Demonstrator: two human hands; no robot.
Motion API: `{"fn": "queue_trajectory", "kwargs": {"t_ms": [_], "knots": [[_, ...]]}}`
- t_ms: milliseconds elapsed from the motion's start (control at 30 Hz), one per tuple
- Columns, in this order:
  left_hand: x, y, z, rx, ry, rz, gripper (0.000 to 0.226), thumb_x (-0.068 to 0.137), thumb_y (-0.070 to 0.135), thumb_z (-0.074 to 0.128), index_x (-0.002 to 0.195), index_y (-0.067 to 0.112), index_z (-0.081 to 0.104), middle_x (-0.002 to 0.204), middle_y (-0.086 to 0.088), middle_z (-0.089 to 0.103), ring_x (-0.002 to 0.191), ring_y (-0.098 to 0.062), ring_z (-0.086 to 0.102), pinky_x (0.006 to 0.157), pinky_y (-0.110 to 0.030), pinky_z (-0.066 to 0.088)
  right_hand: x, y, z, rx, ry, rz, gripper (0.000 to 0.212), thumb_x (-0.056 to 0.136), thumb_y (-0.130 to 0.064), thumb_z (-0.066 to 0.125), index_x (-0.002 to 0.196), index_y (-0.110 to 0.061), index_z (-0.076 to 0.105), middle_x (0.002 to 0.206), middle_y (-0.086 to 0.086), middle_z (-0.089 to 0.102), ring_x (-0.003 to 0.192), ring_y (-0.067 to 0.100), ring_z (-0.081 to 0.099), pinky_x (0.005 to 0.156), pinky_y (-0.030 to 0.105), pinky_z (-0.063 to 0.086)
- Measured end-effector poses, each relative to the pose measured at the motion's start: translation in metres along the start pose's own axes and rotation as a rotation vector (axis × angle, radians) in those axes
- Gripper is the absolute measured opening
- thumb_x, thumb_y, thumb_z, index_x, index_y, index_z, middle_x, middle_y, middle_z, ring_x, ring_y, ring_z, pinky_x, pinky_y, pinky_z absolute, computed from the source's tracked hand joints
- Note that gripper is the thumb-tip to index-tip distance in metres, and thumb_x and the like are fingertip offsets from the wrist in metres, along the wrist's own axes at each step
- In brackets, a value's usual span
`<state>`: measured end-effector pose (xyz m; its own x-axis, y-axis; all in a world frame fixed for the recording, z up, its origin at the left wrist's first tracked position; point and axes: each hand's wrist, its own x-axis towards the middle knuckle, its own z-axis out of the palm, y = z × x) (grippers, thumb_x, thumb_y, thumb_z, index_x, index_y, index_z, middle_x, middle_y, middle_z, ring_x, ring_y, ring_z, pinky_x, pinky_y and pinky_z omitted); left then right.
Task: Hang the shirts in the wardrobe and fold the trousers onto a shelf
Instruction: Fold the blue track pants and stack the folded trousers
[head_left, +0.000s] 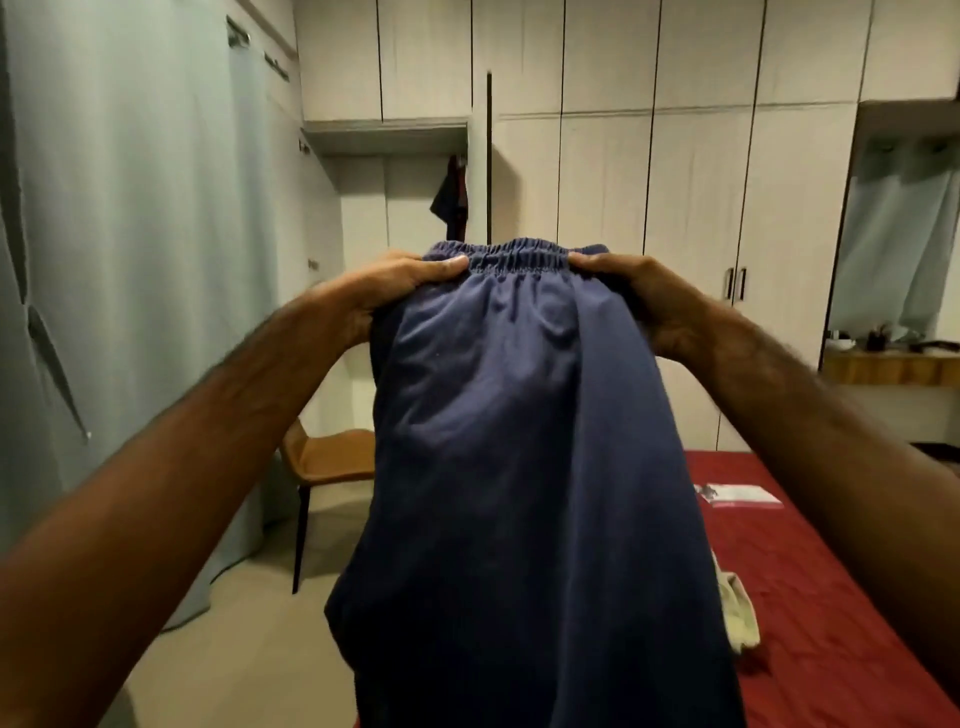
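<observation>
Both hands (524, 291) gripping navy trousers (519, 441) waistband, red bed (810, 545), pale wardrobe (675, 156), curtains (130, 234)

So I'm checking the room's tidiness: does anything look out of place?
A dark garment hangs loosely beside the wardrobe doors, not inside. A pale garment lies crumpled on the red bed.

Both arms raised forward; left hand (400, 291) and right hand (649, 301) gripping, thumbs on top, fingers curled
</observation>
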<state>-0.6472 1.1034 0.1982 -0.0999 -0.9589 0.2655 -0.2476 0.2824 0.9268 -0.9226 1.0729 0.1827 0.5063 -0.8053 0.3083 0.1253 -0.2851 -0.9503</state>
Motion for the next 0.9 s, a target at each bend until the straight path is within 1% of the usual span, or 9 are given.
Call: {"fn": "queue_trajectory", "kwargs": {"t_ms": [133, 267, 333, 433, 500, 567, 700, 800, 900], "knots": [[0.043, -0.099, 0.022, 0.189, 0.115, 0.038, 0.028, 0.088, 0.037, 0.074, 0.106, 0.016, 0.067, 0.1, -0.002, 0.072, 0.085, -0.012, 0.068, 0.07, -0.023, 0.056, 0.036, 0.093, -0.035, -0.185, 0.004, 0.144, 0.051, 0.088, -0.029, 0.069, 0.131, -0.005, 0.058, 0.124, 0.014, 0.064, 0.109, 0.027, 0.063, 0.101, 0.042, 0.047], [0.082, -0.241, 0.044, 0.445, 0.135, -0.036, 0.051, 0.083, 0.047, 0.076, 0.12, 0.016, 0.058, 0.114, -0.001, 0.068, 0.104, -0.018, 0.065, 0.095, -0.041, 0.054, 0.059, 0.232, -0.062, -0.338, -0.038, 0.412, 0.038, 0.084, -0.033, 0.074, 0.119, -0.02, 0.065, 0.109, 0.002, 0.067, 0.102, 0.018, 0.062, 0.086, 0.036, 0.049], [0.09, -0.304, 0.056, 0.587, 0.111, -0.069, 0.051, 0.086, 0.046, 0.074, 0.124, 0.016, 0.056, 0.122, -0.005, 0.067, 0.111, -0.025, 0.063, 0.096, -0.043, 0.052, 0.069, 0.302, -0.069, -0.401, -0.018, 0.501, 0.028, 0.091, -0.025, 0.071, 0.117, -0.022, 0.065, 0.105, 0.001, 0.066, 0.098, 0.016, 0.062, 0.078, 0.032, 0.049], [0.098, -0.379, 0.069, 0.677, 0.057, -0.113, 0.046, 0.088, 0.043, 0.072, 0.127, 0.024, 0.055, 0.125, -0.006, 0.067, 0.117, -0.029, 0.061, 0.093, -0.042, 0.051, 0.088, 0.391, -0.068, -0.534, 0.077, 0.512, 0.023, 0.09, -0.015, 0.072, 0.11, -0.014, 0.062, 0.094, 0.0, 0.064, 0.093, 0.016, 0.059, 0.066, 0.018, 0.049], [0.101, -0.417, 0.071, 0.697, 0.055, -0.12, 0.045, 0.088, 0.039, 0.072, 0.128, 0.025, 0.056, 0.126, -0.005, 0.067, 0.118, -0.029, 0.06, 0.088, -0.037, 0.049, 0.1, 0.435, -0.065, -0.665, 0.137, 0.47, 0.025, 0.086, -0.012, 0.076, 0.107, -0.011, 0.063, 0.09, -0.001, 0.062, 0.092, 0.017, 0.056, 0.067, 0.015, 0.047], [0.108, -0.44, 0.066, 0.725, 0.088, -0.113, 0.044, 0.086, 0.04, 0.074, 0.125, 0.026, 0.059, 0.122, -0.005, 0.069, 0.116, -0.029, 0.062, 0.087, -0.038, 0.052, 0.109, 0.462, -0.065, -0.783, 0.18, 0.433, 0.032, 0.083, -0.019, 0.079, 0.111, -0.01, 0.066, 0.097, 0.001, 0.065, 0.093, 0.016, 0.059, 0.079, 0.027, 0.048], [0.116, -0.461, 0.053, 0.715, 0.115, -0.067, 0.043, 0.077, 0.047, 0.079, 0.112, 0.026, 0.066, 0.109, -0.002, 0.073, 0.104, -0.025, 0.067, 0.083, -0.042, 0.056, 0.113, 0.481, -0.068, -0.835, 0.206, 0.382, 0.037, 0.077, -0.024, 0.083, 0.109, -0.011, 0.069, 0.098, 0.002, 0.068, 0.091, 0.013, 0.06, 0.086, 0.037, 0.051], [0.092, -0.463, 0.052, 0.621, 0.1, 0.012, 0.04, 0.074, 0.04, 0.085, 0.102, 0.018, 0.067, 0.094, 0.004, 0.07, 0.089, -0.01, 0.063, 0.073, -0.029, 0.048, 0.083, 0.471, -0.065, -0.787, 0.196, 0.283, 0.037, 0.068, -0.027, 0.083, 0.1, -0.013, 0.071, 0.089, 0.001, 0.068, 0.083, 0.009, 0.057, 0.083, 0.044, 0.052], [0.035, -0.45, 0.047, 0.566, -0.06, 0.111, 0.039, 0.073, 0.034, 0.086, 0.097, 0.012, 0.064, 0.088, -0.002, 0.068, 0.08, -0.007, 0.057, 0.072, -0.034, 0.048, 0.023, 0.448, -0.043, -0.819, 0.089, 0.172, 0.035, 0.066, -0.028, 0.077, 0.099, -0.017, 0.069, 0.089, 0.002, 0.069, 0.08, 0.007, 0.057, 0.077, 0.042, 0.05]]}}
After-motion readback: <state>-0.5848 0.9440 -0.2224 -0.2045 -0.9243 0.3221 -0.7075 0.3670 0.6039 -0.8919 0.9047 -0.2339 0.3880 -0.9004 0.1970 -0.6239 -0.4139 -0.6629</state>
